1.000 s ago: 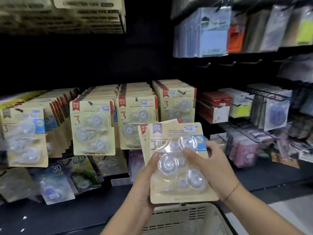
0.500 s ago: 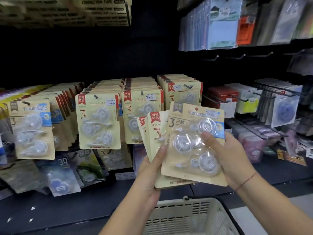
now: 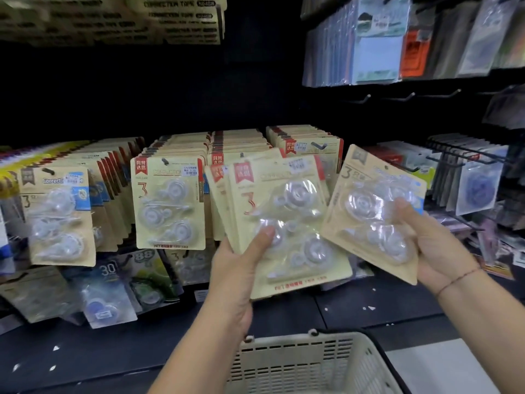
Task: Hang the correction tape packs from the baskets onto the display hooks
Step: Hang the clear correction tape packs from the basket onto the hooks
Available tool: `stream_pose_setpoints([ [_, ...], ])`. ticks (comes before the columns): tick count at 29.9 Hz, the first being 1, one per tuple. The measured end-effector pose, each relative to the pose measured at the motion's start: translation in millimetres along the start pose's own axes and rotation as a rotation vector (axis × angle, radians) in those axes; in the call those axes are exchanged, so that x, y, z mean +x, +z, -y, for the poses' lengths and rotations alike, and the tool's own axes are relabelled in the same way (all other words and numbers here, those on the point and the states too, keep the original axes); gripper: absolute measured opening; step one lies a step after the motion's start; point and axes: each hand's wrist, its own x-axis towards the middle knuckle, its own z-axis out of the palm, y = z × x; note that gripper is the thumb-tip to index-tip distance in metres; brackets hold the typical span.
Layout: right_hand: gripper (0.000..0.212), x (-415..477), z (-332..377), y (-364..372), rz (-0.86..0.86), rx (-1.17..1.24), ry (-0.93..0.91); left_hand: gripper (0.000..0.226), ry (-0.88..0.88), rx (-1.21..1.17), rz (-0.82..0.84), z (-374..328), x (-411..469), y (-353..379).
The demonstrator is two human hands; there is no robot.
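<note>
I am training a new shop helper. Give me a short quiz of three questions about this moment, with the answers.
1. True or false: the right hand holds one single pack.
2. The left hand holds: A) nothing; B) a fan of packs; C) a hook.
3. Fill in: below the hands is a cream ____.
Key: 1 true; 2 B; 3 basket.
</note>
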Motion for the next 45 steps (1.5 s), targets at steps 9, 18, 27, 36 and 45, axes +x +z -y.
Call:
stream_pose_setpoints([
  [9, 0.034, 31.2, 10.4, 22.4, -0.032, -0.367, -0.125, 0.059, 0.163, -0.077, -0.172, -38.7, 22.7, -39.6],
  [18, 0.036, 66.6, 13.1, 51.8, 0.000, -0.501, -0.122, 0.069, 0.121, -0.125, -0.203, -37.1, 26.2, -42.9],
  [27, 0.040, 93.0, -4.9, 55.1, -0.041, -0.469, -0.087, 0.065, 0.116, -0.115, -0.186, -33.2, 30.0, -42.7],
  [36, 0.071, 139.6, -20.6, 63.6, -0.403, -0.911, -0.011, 0.064, 0.070, -0.126, -0.161, -23.1, 28.0, -37.5],
  [45, 0.057, 5.2, -40.8, 101.1, 0.139, -0.665, -0.183, 0.063, 0.052, -0.059, -0.093, -8.5, 23.6, -29.7],
])
